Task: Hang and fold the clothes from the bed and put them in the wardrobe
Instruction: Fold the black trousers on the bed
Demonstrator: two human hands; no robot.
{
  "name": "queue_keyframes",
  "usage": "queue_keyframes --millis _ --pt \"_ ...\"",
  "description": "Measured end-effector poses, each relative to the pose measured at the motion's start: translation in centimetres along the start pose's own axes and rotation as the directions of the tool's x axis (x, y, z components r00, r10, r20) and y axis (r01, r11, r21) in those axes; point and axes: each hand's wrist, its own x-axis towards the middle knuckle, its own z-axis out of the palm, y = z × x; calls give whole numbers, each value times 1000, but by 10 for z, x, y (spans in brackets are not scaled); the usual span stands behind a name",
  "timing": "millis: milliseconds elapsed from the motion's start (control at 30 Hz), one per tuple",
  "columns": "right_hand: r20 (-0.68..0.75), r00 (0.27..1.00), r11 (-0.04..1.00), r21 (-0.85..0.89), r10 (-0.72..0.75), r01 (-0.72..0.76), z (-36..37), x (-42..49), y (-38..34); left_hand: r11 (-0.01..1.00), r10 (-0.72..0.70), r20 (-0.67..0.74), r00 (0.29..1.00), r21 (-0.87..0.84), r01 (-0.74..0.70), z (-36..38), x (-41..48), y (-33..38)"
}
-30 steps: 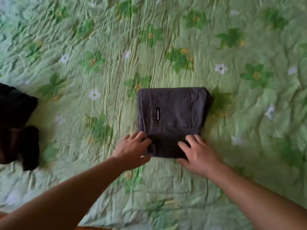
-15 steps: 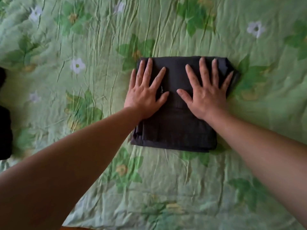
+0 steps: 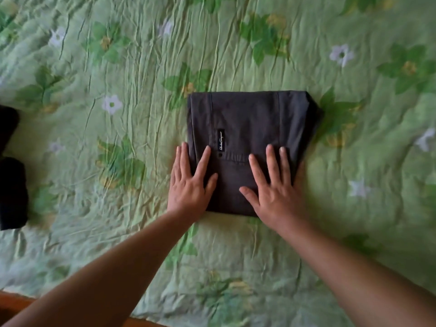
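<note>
The head camera looks down at a bed with a green bed cover (image 3: 113, 55) that has leaves and small white flowers on it and many wrinkles. In the middle of the bed lies a grey piece of clothing (image 3: 250, 119). It is folded into a neat, almost square shape and lies flat on the cover. A small black label (image 3: 221, 140) with pale writing is sewn on it, a bit left of its middle. Both bare arms reach in from the bottom of the picture. The left hand (image 3: 188, 185) lies flat on the near left corner of the grey piece, with its fingers straight; its outer fingers hang over the left edge and touch the cover. The right hand (image 3: 273, 192) lies flat on the near right part, fingers straight and spread a little. Neither hand grips anything. Far off at the left edge of the picture lie some black clothes (image 3: 11, 192), well apart from the grey piece. A strip of brown wood (image 3: 14, 303) shows at the bottom left corner, below the cover.
</note>
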Motion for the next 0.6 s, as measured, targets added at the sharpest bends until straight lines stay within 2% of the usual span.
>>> queue_keyframes --millis 67,133,200,233,300,333,400,433,467,500,600 --pt "-46 999 997 73 -5 9 4 6 1 1000 -11 -36 999 -6 11 2 3 5" --pt "-186 982 980 197 30 7 -1 8 3 998 -5 -42 999 -70 2 -9 5 5" --pt "-303 926 932 342 228 -117 -18 12 9 965 -52 -36 998 -259 41 -27 14 -1" --pt "-266 891 869 438 369 -229 -29 17 13 919 -91 -29 995 -387 72 -37 22 -5" --pt "-15 835 650 635 551 -418 -47 33 21 780 -173 58 983 -602 173 -57 37 -6" --pt "114 823 531 713 557 -458 -55 41 25 691 -186 143 972 -684 233 -66 43 -3" --pt "284 841 338 820 461 -462 -69 54 31 533 -140 314 939 -775 338 -79 55 4" --pt "333 856 286 841 395 -459 -75 57 33 493 -104 373 922 -786 373 -83 59 7" --pt "352 878 286 848 326 -446 -78 59 34 497 -80 402 912 -777 386 -85 62 9" --pt "340 901 363 831 271 -423 -83 58 33 538 -71 399 914 -757 372 -87 64 11" --pt "208 960 706 650 188 -279 -99 54 30 724 -65 308 949 -640 257 -96 61 25"
